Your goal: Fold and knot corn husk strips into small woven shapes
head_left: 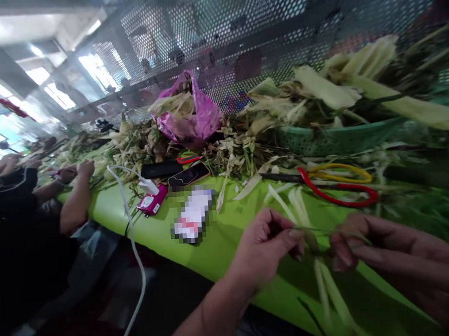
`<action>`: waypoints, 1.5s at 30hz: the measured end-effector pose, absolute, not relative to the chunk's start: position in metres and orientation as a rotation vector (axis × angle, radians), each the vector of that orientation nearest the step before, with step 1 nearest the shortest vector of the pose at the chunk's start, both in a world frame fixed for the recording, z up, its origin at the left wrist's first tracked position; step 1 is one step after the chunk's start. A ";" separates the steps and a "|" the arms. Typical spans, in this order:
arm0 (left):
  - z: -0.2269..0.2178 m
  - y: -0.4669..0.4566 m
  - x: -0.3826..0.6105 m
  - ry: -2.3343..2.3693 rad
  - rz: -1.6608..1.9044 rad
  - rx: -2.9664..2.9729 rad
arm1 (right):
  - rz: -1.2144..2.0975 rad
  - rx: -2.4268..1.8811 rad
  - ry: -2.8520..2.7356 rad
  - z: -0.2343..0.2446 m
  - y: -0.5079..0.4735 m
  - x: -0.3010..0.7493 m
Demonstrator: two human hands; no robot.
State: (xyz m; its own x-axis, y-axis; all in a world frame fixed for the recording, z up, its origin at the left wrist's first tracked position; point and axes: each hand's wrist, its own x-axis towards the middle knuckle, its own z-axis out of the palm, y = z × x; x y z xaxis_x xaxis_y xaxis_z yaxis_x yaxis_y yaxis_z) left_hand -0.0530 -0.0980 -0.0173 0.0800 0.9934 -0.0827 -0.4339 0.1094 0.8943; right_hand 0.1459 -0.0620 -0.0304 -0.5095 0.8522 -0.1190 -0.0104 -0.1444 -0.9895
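My left hand (265,244) pinches one end of a thin green strand (319,229). The strand stretches across to my right hand (381,247), whose fingers are closed on its other end. Between the hands hangs a bundle of pale husk strips (301,209), its lower ends (333,295) trailing over the table's front edge. The strand passes around or in front of the bundle; I cannot tell which. Just beyond my hands lie scissors with red handles (358,200) and a yellow-handled pair (341,173).
A green basket (333,140) heaped with husks stands at the back right. A pink plastic bag (202,113) of husks sits mid-table. Phones (189,174), a magenta power adapter (153,200) and a white cable (139,264) lie left. A co-worker's arms (76,197) rest farther left.
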 end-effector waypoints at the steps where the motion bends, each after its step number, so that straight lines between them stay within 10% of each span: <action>1: -0.018 -0.098 -0.054 0.913 1.280 0.850 | 1.781 -0.989 -1.457 -0.030 -0.062 0.147; 35: -0.019 -0.104 -0.037 1.313 0.923 1.584 | 1.456 -1.021 -1.476 -0.005 -0.069 0.137; 45: -0.026 -0.104 -0.043 1.297 1.091 1.134 | 0.725 -1.341 -1.762 0.009 -0.067 0.158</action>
